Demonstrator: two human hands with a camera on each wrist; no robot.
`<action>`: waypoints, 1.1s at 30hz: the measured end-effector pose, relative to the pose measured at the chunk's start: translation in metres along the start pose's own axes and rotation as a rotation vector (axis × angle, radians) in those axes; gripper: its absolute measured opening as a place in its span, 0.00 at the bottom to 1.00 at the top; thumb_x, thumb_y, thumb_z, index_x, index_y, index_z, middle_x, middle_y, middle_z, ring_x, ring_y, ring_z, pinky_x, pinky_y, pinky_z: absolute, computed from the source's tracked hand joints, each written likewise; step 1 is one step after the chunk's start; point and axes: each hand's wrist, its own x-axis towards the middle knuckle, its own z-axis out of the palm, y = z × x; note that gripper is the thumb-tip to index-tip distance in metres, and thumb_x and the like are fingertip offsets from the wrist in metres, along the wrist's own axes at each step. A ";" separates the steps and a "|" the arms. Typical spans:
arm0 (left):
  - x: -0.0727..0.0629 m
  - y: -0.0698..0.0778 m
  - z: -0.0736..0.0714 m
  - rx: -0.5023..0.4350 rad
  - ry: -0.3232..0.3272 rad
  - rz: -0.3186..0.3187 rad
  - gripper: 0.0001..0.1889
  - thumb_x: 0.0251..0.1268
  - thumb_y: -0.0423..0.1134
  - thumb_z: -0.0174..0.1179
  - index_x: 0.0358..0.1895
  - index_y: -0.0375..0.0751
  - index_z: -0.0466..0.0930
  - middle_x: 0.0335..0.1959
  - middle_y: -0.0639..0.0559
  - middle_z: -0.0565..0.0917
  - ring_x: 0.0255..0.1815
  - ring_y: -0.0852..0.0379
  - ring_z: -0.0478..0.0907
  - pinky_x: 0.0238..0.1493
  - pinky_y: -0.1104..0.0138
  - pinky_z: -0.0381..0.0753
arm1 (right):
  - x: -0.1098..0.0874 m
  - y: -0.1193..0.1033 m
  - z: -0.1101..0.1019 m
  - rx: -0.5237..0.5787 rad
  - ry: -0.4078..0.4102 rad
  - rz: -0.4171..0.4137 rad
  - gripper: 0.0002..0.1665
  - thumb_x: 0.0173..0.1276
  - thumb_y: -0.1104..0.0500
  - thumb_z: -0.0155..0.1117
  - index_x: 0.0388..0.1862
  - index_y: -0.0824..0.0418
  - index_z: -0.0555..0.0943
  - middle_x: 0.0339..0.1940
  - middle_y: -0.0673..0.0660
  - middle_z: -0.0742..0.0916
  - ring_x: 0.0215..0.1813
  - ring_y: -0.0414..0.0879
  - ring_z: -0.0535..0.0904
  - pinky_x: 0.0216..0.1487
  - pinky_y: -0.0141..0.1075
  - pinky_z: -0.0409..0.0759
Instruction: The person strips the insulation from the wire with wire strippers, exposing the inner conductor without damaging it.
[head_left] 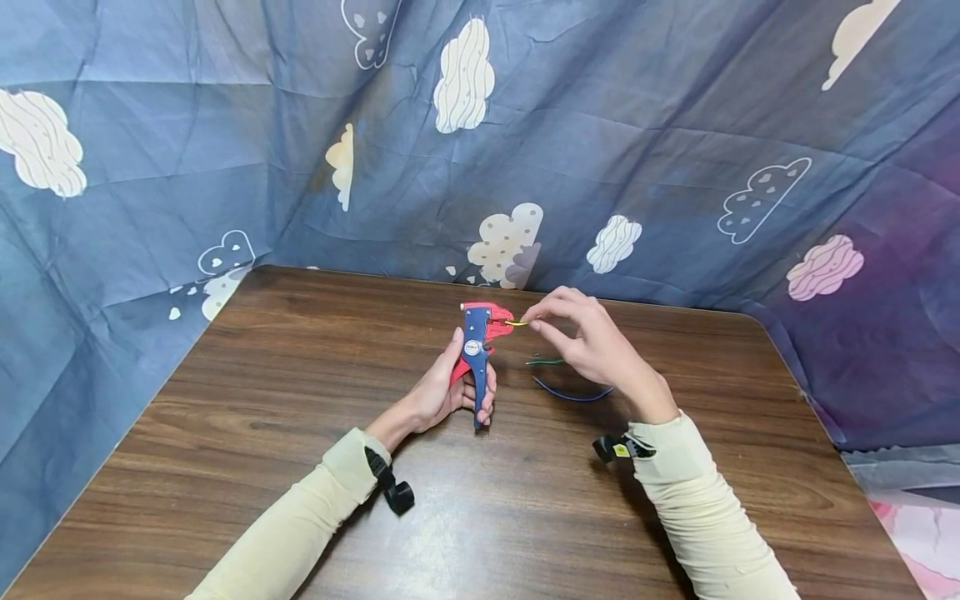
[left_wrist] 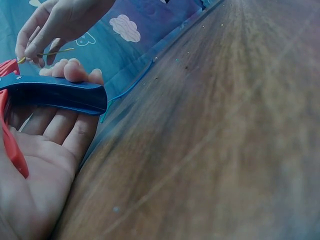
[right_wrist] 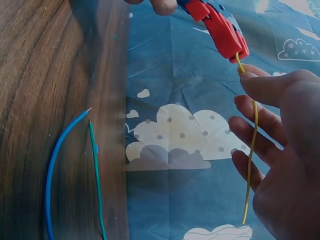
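Note:
My left hand (head_left: 442,390) grips a wire stripper (head_left: 476,354) with blue and red handles, its fingers curled round the blue handle (left_wrist: 65,95). The tool's red jaws point right, above the table. Between thumb and fingertips, my right hand (head_left: 592,337) pinches a thin yellow wire (right_wrist: 253,135). One end of that wire sits at the mouth of the red jaws; the rest hangs along the palm in the right wrist view. Below the right hand, a blue wire (right_wrist: 50,185) and a green wire (right_wrist: 96,175) lie on the table, bare metal showing at their near tips.
The brown wood-grain table (head_left: 300,350) ends at the back against a dark blue cloth (head_left: 360,167) printed with clouds. Tiny scraps (left_wrist: 116,208) are scattered on the tabletop. Black camera straps (head_left: 390,482) sit on both sleeved wrists.

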 end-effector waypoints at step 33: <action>-0.001 -0.002 0.000 -0.002 0.022 0.035 0.50 0.75 0.82 0.19 0.37 0.36 0.72 0.19 0.51 0.74 0.16 0.55 0.73 0.25 0.62 0.82 | -0.001 -0.011 0.000 0.032 -0.057 0.115 0.07 0.83 0.54 0.67 0.53 0.48 0.88 0.36 0.43 0.86 0.28 0.47 0.76 0.30 0.36 0.74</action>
